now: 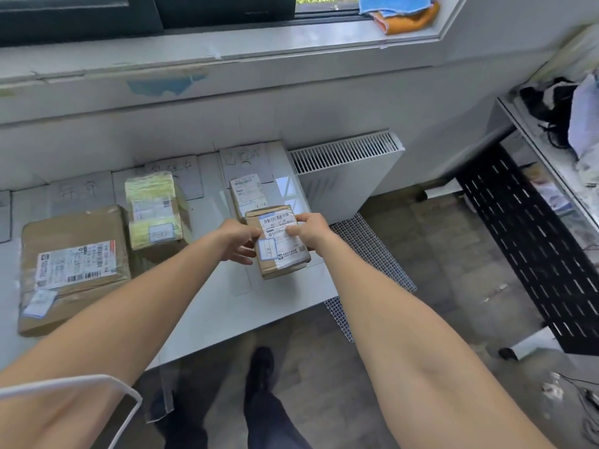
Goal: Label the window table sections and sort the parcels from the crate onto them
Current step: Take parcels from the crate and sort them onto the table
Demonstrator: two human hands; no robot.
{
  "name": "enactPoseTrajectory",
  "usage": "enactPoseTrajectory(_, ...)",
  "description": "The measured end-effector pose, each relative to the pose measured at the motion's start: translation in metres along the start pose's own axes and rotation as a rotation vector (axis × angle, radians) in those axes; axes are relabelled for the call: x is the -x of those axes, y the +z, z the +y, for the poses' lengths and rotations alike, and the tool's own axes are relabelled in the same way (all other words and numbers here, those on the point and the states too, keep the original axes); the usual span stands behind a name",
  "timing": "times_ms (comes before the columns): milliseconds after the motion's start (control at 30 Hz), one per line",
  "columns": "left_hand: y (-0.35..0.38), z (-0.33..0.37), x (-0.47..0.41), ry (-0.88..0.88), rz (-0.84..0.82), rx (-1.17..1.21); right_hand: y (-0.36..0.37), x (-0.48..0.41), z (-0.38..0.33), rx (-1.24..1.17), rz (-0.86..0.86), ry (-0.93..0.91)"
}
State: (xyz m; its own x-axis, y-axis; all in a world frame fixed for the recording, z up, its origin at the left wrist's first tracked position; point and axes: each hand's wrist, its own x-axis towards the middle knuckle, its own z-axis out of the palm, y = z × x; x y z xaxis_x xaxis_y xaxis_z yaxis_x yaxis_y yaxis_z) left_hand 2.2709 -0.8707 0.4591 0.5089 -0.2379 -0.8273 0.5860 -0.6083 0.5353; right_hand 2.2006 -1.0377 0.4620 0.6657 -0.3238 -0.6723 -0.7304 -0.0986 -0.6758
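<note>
Both hands at centre frame on one small cardboard parcel (278, 243). Left hand (238, 239) grips its left edge, fingers (241, 254) curled under and against the side, thumb on top. Right hand (309, 231) holds the upper right corner, fingers closed over the white shipping label. Parcel sits on or just above the white worktop (207, 306), near its right end; cannot tell whether it has full contact.

Just behind it, toward the wall, a second small parcel (246, 192) with a white label, touching or nearly touching the held one. Above that, a paper section label (244, 162) with handwritten characters, lying flat on the worktop.

Centre-left: a parcel wrapped in yellowish tape (155, 210), standing taller than the rest, small blue-bordered sticker on its lower face. Another handwritten paper label (173, 171) behind it.

Left of frame: a large flat brown parcel (73, 267), shipping label with barcodes on top, sticker near its lower left corner. A third handwritten label (77, 191) lies behind it.

Upper frame: window sill (259, 37) with blue and orange cloths (403, 12) at upper right. White radiator (348, 166) right of the worktop. Black perforated panel (531, 241) at right. Mesh mat (366, 254) on the floor beside the worktop. Dark shoe (261, 367) at bottom centre.
</note>
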Motion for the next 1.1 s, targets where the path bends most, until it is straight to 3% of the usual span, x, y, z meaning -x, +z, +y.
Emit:
enactPoseTrajectory(267, -0.009, -0.004, -0.011, -0.022, 0.117, -0.029, 0.031, -0.015, -0.001, 0.162, 0.115, 0.021)
enactPoseTrajectory(467, -0.034, 0.021, -0.01, 0.216, 0.356, -0.153, 0.033, -0.012, -0.033, 0.317, 0.268, -0.137)
enactPoseTrajectory(600, -0.066, 0.041, 0.003, 0.526, 0.652, -0.564, 0.043, -0.007, -0.077, 0.539, 0.268, -0.389)
enactPoseTrajectory(667, -0.088, 0.043, 0.012, 0.593, 0.766, -0.799, 0.056, -0.006, -0.102, 0.672, 0.264, -0.516)
enactPoseTrajectory(800, -0.15, 0.03, 0.029, 0.47, 0.851, -0.963, 0.098, 0.0, -0.149, 0.873, 0.279, -0.685)
enactPoseTrajectory(1100, -0.34, -0.041, 0.095, 0.296, 0.95, -0.897, 0.258, 0.044, -0.244, 1.0, 0.185, -0.867)
